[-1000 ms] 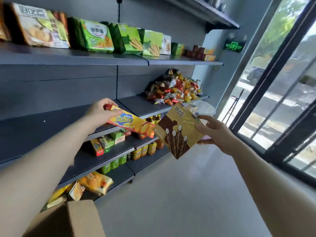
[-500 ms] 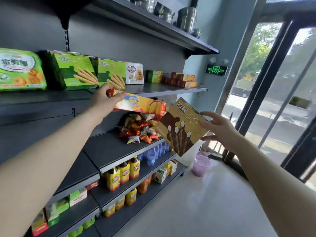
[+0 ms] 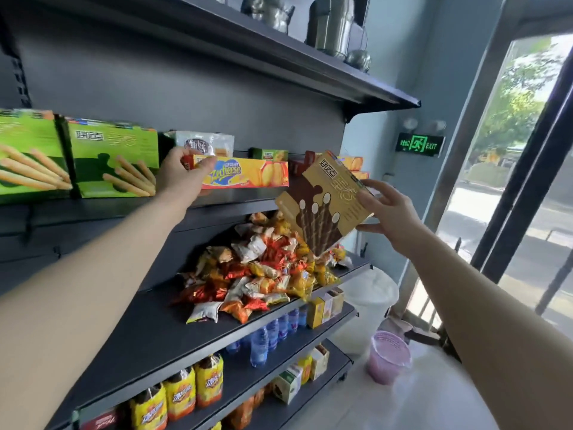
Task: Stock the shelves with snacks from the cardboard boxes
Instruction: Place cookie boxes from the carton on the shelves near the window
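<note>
centre-left shelf: bare strip of dark metal shelf board (image 3: 235, 198) open between green cardboard stick-biscuit boxes (image 3: 114, 159) at left and small red-and-orange cartons (image 3: 353, 164) at right | long yellow cardboard biscuit box (image 3: 245, 174) spans that gap | white plastic packet (image 3: 214, 144) at rear | lower dark shelf (image 3: 139, 330): heap of foil-wrapped sweets (image 3: 263, 274) fills right half, bare to its left

The left hand (image 3: 183, 178) covered the left end of the yellow Zecheese box (image 3: 245, 174). Behind that box, a white packet (image 3: 217, 143) showed only its top. Right of it, the brown biscuit box (image 3: 325, 203) hid most of the red and orange boxes (image 3: 355, 163). Far left of it, 1 green box (image 3: 28, 156) was cut by the frame edge; above it, metal pots (image 3: 331, 23) were cropped.
</note>
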Available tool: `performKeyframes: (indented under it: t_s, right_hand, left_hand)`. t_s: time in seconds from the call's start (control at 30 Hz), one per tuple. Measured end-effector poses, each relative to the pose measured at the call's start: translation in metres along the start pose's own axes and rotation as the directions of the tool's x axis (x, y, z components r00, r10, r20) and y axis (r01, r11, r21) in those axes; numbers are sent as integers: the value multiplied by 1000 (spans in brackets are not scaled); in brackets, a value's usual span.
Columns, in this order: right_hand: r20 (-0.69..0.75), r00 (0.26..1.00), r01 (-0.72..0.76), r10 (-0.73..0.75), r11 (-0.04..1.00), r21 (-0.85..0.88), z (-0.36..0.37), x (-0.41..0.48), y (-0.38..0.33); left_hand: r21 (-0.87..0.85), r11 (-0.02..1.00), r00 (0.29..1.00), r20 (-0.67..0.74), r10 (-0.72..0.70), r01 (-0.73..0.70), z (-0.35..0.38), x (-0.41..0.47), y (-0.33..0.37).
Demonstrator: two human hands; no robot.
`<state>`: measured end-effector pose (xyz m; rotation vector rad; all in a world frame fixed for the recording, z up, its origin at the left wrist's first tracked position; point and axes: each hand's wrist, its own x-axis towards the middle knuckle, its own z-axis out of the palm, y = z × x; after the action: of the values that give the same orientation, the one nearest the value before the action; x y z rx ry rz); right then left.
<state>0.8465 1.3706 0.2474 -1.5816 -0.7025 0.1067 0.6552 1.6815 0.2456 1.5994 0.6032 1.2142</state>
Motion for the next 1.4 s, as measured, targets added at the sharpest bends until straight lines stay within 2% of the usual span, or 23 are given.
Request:
performKeyframes:
  t_s: [0.13, 0.2, 0.27, 0.33, 0.5, 0.57, 0.7, 0.83, 1.13, 1.27, 1.4]
  right_hand:
    - [33, 998, 58, -58, 998, -3, -20, 88, 9]
    - [29, 995, 96, -96, 995, -20, -21, 133, 13]
    - [11, 992, 122, -122, 992, -33, -14, 175, 21]
    - [2, 990, 138, -138, 990, -41, 1, 213, 33]
    - [71, 966, 255, -248, 960, -114, 59, 293, 54]
    - [75, 959, 283, -274, 947, -149, 83, 321, 55]
    - [188, 935, 338, -300, 915, -219, 127, 373, 63]
    - [275, 928, 294, -251, 948, -127, 155, 411, 75]
    - [410, 836, 430, -365, 900, -74, 151, 442, 91]
    - [367, 842, 417, -395, 909, 24, 126, 444, 85]
    - [560, 799, 218, -217, 974, 67, 93, 436, 87]
  left_hand:
    - [-14, 1000, 989, -144, 24, -26, 45, 29, 2]
    - [4, 997, 961, -266, 73, -75, 61, 41, 5]
    - [-60, 993, 936, -343, 76, -103, 70, 54, 3]
    - [-133, 986, 930, -366, 42, -97, 72, 74, -8]
    - [-124, 987, 903, -428, 35, -97, 80, 106, -22]
    - [-121, 989, 896, -443, 23, -85, 83, 121, -29]
    - [-96, 993, 891, -454, 19, -70, 80, 145, -38]
    - [-39, 998, 900, -436, 30, -52, 86, 154, -46]
    - [5, 999, 909, -416, 38, -39, 135, 139, -45]
    - [30, 998, 912, -406, 55, -47, 178, 120, -36]
    - [-3, 996, 923, -377, 81, -89, 230, 101, -28]
